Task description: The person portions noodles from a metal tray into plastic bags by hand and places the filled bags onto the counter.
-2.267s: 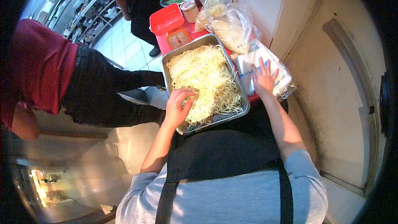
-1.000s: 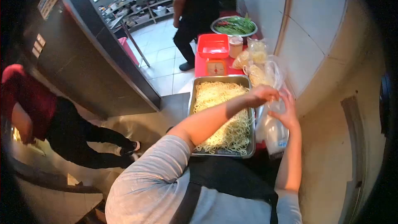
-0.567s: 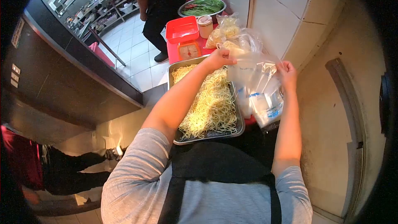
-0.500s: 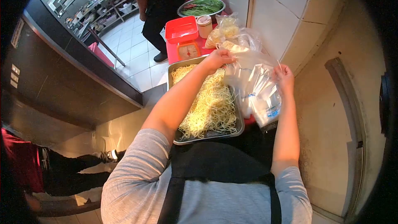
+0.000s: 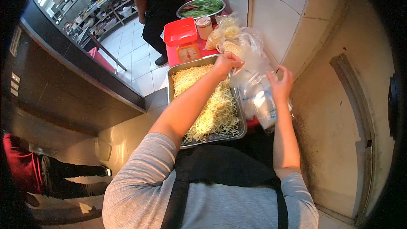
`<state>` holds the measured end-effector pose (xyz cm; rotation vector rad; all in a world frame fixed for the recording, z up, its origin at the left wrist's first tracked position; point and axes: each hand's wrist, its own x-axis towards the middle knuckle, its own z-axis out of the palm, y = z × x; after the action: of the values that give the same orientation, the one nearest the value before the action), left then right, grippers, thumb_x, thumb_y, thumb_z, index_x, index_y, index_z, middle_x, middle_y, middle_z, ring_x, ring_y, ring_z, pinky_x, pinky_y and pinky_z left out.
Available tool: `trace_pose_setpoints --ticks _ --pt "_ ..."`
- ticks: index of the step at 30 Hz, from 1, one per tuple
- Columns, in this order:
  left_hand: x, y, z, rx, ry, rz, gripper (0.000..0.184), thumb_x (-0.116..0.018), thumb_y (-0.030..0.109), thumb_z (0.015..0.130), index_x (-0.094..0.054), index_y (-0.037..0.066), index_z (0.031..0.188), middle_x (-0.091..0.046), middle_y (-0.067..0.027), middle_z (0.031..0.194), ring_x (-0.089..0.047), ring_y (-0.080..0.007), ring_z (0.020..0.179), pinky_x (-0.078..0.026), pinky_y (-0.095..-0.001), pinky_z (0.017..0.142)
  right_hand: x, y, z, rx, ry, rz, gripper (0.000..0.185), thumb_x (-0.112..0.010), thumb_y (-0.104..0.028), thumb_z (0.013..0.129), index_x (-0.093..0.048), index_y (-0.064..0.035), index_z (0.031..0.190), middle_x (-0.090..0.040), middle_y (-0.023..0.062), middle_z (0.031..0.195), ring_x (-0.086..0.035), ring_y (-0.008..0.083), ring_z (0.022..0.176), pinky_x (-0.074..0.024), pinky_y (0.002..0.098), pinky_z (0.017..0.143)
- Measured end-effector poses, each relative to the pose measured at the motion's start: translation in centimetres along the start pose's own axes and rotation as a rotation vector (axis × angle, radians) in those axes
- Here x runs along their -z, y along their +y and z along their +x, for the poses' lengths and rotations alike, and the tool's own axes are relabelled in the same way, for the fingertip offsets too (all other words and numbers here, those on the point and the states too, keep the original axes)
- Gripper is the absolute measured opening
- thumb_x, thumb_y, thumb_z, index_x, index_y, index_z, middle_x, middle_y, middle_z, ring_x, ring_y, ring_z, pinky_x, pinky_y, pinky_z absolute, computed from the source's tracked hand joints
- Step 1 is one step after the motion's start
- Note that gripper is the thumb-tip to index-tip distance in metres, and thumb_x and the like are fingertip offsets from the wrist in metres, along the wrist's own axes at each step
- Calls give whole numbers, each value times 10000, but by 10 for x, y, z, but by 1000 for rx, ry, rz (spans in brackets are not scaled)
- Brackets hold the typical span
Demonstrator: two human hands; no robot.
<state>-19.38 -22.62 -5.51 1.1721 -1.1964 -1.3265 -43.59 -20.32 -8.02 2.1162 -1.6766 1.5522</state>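
My left hand (image 5: 228,65) is pinched on the edge of a clear plastic bag (image 5: 251,68), just over the upper right corner of the metal tray (image 5: 243,132). A heap of pale yellow noodles (image 5: 212,110) fills the tray. At the bag's right side is my right hand (image 5: 281,83), its thumb and fingers apart, with no clear grip on the plastic. Below the hands lies a pack of plastic bags (image 5: 265,107) with blue print. Tied clear bags of noodles (image 5: 231,46) lie beyond the tray.
An orange scale (image 5: 188,53), a red basket (image 5: 180,32), a lidded jar (image 5: 204,27) and a bowl of greens (image 5: 201,7) stand beyond the tray. One person in black (image 5: 159,12) stands behind them; another in a red top (image 5: 23,163) is at the far left. A tiled wall rises on the right.
My right hand has opened from its pinch on the plastic bag, which now hangs slacker from my left hand. The person in red has shifted slightly at the left.
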Motion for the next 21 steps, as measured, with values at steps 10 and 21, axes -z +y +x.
trace_pose_setpoints --ticks 10,21 --pt "-18 -4 -11 171 -75 -244 190 -748 180 789 -629 33 808 -629 -40 714 -555 -118 576 -436 -253 531 -44 1 -28 -595 -174 778 186 -678 -101 805 -588 -70 965 -582 -15 747 -538 76 596 -459 233 509" --pt "14 25 -33 155 -129 -106 271 -692 245 849 -509 127 688 -477 49 593 -450 -72 503 -462 -246 527 -32 -9 -18 -426 -92 733 113 -709 -72 784 -603 -60 821 -586 -45 736 -491 40 649 -406 222 573"
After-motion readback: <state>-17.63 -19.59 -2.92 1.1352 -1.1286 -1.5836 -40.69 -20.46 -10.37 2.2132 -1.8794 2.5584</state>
